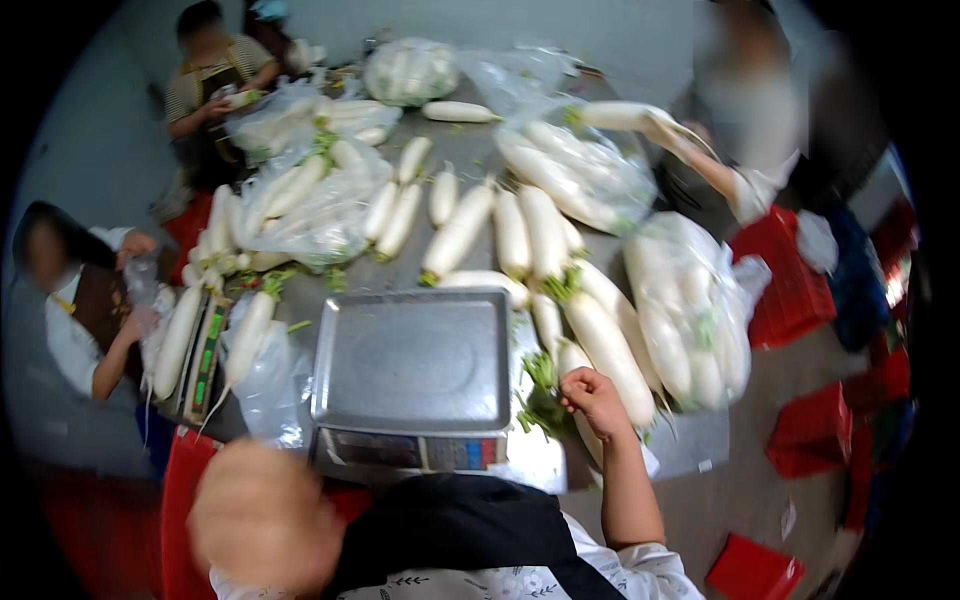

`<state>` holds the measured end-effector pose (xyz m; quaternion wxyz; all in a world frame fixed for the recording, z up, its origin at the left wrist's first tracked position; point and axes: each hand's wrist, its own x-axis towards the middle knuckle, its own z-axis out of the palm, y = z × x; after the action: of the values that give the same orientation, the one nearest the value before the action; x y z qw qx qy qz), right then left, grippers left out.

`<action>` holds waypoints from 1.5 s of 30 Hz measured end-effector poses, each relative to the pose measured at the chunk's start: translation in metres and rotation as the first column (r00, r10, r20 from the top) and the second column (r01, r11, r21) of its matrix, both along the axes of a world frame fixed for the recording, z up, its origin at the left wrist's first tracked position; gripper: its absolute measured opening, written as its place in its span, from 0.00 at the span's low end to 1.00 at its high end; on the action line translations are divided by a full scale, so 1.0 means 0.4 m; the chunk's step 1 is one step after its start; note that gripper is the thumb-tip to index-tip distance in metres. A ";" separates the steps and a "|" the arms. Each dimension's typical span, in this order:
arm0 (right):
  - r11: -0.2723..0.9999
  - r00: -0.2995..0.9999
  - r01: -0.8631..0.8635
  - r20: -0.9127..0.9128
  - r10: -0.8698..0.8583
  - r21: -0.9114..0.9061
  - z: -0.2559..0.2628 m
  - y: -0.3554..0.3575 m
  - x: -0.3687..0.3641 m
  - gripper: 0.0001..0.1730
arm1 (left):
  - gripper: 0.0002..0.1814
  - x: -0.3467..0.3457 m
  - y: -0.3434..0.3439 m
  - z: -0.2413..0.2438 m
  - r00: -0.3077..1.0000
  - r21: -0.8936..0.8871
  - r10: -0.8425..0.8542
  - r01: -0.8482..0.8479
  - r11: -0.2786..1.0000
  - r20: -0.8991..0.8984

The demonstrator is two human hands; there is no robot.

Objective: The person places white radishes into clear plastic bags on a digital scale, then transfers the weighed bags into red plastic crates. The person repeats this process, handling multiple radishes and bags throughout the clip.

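My right hand (pixel 589 397) is over a white radish (pixel 576 361) and its cut green leaves (pixel 541 371), right of the scale; its fingers are curled, and whether they grip anything is unclear. My left hand (pixel 262 517) is a large blur at the lower left, close to the camera, so its fingers cannot be made out. Between and beyond the hands stands a bench scale with a bare metal tray (pixel 412 360). A radish with green stubs (pixel 251 337) lies left of the scale on a clear plastic bag (pixel 274 390). Long radishes (pixel 607 352) lie to the right.
Bagged radishes stand at the right (pixel 686 315), back right (pixel 577 180) and left (pixel 322 210) of the metal table (pixel 465 142). Co-workers are at the left, back left and back right, one gripping a radish (pixel 622 116). Red crates (pixel 784 277) stand right of the table.
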<state>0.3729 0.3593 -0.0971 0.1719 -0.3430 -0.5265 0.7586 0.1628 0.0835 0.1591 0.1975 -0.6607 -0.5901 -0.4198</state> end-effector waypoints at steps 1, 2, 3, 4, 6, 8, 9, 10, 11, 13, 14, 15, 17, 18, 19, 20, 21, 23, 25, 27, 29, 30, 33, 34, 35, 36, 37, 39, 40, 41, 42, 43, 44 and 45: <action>0.999 1.000 0.023 0.007 -0.023 0.042 0.007 0.035 -0.022 0.02 | 0.07 -0.013 0.029 -0.003 0.939 -0.264 0.330 -0.344 0.901 -0.095; 0.996 0.999 0.039 -0.013 -0.038 0.084 0.014 0.069 -0.051 0.02 | 0.11 -0.117 0.076 -0.054 0.993 -0.095 -0.091 0.098 0.991 0.075; 0.994 0.999 0.028 -0.032 -0.024 0.107 0.018 0.094 -0.103 0.02 | 0.11 -0.165 0.077 -0.097 0.994 -0.154 -0.021 0.037 0.987 0.108; 0.990 0.998 0.029 -0.051 -0.023 0.136 0.025 0.117 -0.155 0.02 | 0.11 -0.214 0.066 -0.139 0.986 -0.268 0.069 -0.026 0.963 0.153; 0.985 0.995 0.058 -0.090 -0.044 0.161 0.024 0.161 -0.243 0.03 | 0.10 -0.302 0.058 -0.199 0.974 -0.362 0.203 -0.155 0.919 0.100; 0.979 0.995 0.059 -0.088 -0.042 0.197 0.027 0.202 -0.321 0.04 | 0.09 -0.403 0.052 -0.267 0.957 -0.406 0.283 -0.236 0.883 0.060; 0.979 0.996 0.047 -0.089 -0.030 0.201 0.033 0.224 -0.356 0.04 | 0.09 -0.475 0.060 -0.307 0.949 -0.407 0.312 -0.271 0.872 0.035; 0.975 0.997 0.049 -0.065 -0.036 0.217 0.040 0.248 -0.386 0.03 | 0.08 -0.558 0.085 -0.350 0.905 -0.319 0.421 -0.382 0.868 0.063; 0.970 0.999 0.039 -0.006 -0.039 0.240 0.063 0.268 -0.411 0.03 | 0.07 -0.649 0.119 -0.383 0.853 -0.234 0.512 -0.480 0.846 0.103; 0.942 0.995 -0.061 0.093 0.032 0.329 0.099 0.328 -0.421 0.04 | 0.08 -0.837 0.209 -0.426 0.563 -0.280 0.588 -0.540 0.794 0.580; 0.919 0.987 -0.122 0.141 0.074 0.374 0.112 0.323 -0.428 0.05 | 0.09 -0.883 0.221 -0.430 0.612 -0.271 0.648 -0.597 0.755 0.455; 0.892 0.969 -0.180 0.233 0.087 0.415 0.136 0.315 -0.423 0.07 | 0.09 -0.888 0.207 -0.465 0.639 -0.203 0.621 -0.604 0.770 0.454; 0.755 0.912 -0.332 0.395 0.106 0.565 0.139 0.306 -0.441 0.07 | 0.08 -0.838 0.128 -0.487 0.506 -0.233 0.433 -0.411 0.882 0.746; 0.838 0.951 -0.277 0.259 0.169 0.470 0.138 0.344 -0.443 0.07 | 0.07 -0.801 0.140 -0.496 0.546 -0.277 0.489 -0.426 0.861 0.681; 0.831 0.959 -0.230 0.262 0.106 0.506 0.136 0.352 -0.382 0.08 | 0.06 -0.742 0.158 -0.510 0.590 -0.376 0.557 -0.411 0.831 0.584; 0.846 0.940 -0.235 0.334 0.072 0.479 0.148 0.356 -0.365 0.08 | 0.07 -0.725 0.130 -0.518 0.552 -0.436 0.616 -0.435 0.788 0.562; 0.866 0.919 -0.233 0.392 0.047 0.443 0.147 0.349 -0.326 0.08 | 0.07 -0.710 0.087 -0.517 0.518 -0.502 0.682 -0.462 0.731 0.517; 0.914 0.921 -0.027 0.365 -0.135 0.404 0.099 0.325 -0.206 0.07 | 0.09 -0.770 -0.056 -0.562 0.427 -0.507 0.786 -0.603 0.616 0.447; 0.923 0.888 0.024 0.416 -0.196 0.384 0.079 0.276 -0.091 0.07 | 0.14 -0.793 -0.225 -0.619 0.276 -0.451 0.902 -0.793 0.409 0.333; 0.907 0.858 0.251 0.356 -0.371 0.339 0.039 0.244 -0.022 0.06 | 0.23 -0.801 -0.370 -0.704 0.116 -0.558 0.991 -0.828 0.062 -0.062; 0.940 0.931 0.204 0.242 -0.272 0.274 0.007 0.263 -0.005 0.04 | 0.39 -0.767 -0.465 -0.936 0.095 -0.581 0.952 -0.808 -0.097 -0.292; 0.939 0.937 0.216 0.214 -0.277 0.268 0.029 0.258 -0.040 0.03 | 0.41 -0.719 -0.419 -1.005 0.030 -0.704 0.965 -0.690 -0.167 -0.259; 0.921 0.982 0.123 0.086 -0.166 0.369 0.133 0.229 -0.250 0.02 | 0.22 -0.673 -0.386 -0.996 0.075 -0.576 0.971 -0.814 -0.073 -0.229; 0.884 0.990 0.022 0.114 -0.084 0.466 0.183 0.193 -0.334 0.02 | 0.16 -0.699 -0.375 -0.969 0.136 -0.566 0.971 -0.825 0.000 -0.198; 0.829 0.988 -0.085 0.156 -0.003 0.552 0.231 0.141 -0.429 0.02 | 0.11 -0.712 -0.365 -0.939 0.194 -0.557 0.966 -0.828 0.067 -0.171; 0.792 0.981 -0.181 0.167 0.100 0.583 0.267 0.061 -0.539 0.03 | 0.08 -0.703 -0.347 -0.870 0.168 -0.386 0.968 -0.919 0.086 -0.184; 0.754 0.960 -0.282 0.172 0.223 0.593 0.266 -0.001 -0.637 0.05 | 0.08 -0.709 -0.353 -0.850 0.170 -0.441 0.979 -0.891 0.104 -0.112; 0.510 0.806 -0.502 0.164 0.569 0.699 0.255 -0.191 -0.816 0.09 | 0.07 -0.723 -0.380 -0.835 0.152 -0.545 0.988 -0.825 0.147 0.037; 0.401 0.658 -0.627 0.179 0.731 0.667 0.252 -0.306 -0.899 0.09 | 0.06 -0.735 -0.408 -0.878 0.234 -0.455 0.970 -0.858 0.236 0.062; 0.277 0.549 -0.656 0.192 0.813 0.702 0.203 -0.398 -0.975 0.08 | 0.05 -0.736 -0.411 -0.875 0.244 -0.462 0.966 -0.849 0.258 0.091; 0.073 0.378 -0.754 0.340 0.861 0.653 0.158 -0.465 -1.049 0.08 | 0.05 -0.734 -0.418 -0.857 0.251 -0.467 0.962 -0.841 0.274 0.112; -0.003 0.344 -0.737 0.379 0.859 0.676 0.081 -0.515 -1.113 0.07 | 0.05 -0.735 -0.420 -0.834 0.261 -0.466 0.955 -0.834 0.296 0.139; -0.069 0.344 -0.755 0.483 0.805 0.652 0.005 -0.548 -1.172 0.09 | 0.05 -0.734 -0.425 -0.798 0.328 -0.372 0.920 -0.844 0.387 0.213; -0.126 0.339 -0.775 0.575 0.745 0.620 -0.041 -0.579 -1.223 0.11 | 0.03 -0.718 -0.437 -0.733 0.362 -0.402 0.888 -0.796 0.452 0.283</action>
<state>-0.1162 0.1277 -0.1133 -0.1652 0.1471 -0.9137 0.3410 -0.1244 -0.0912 -0.1342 0.1742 -0.1590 -0.9106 -0.3394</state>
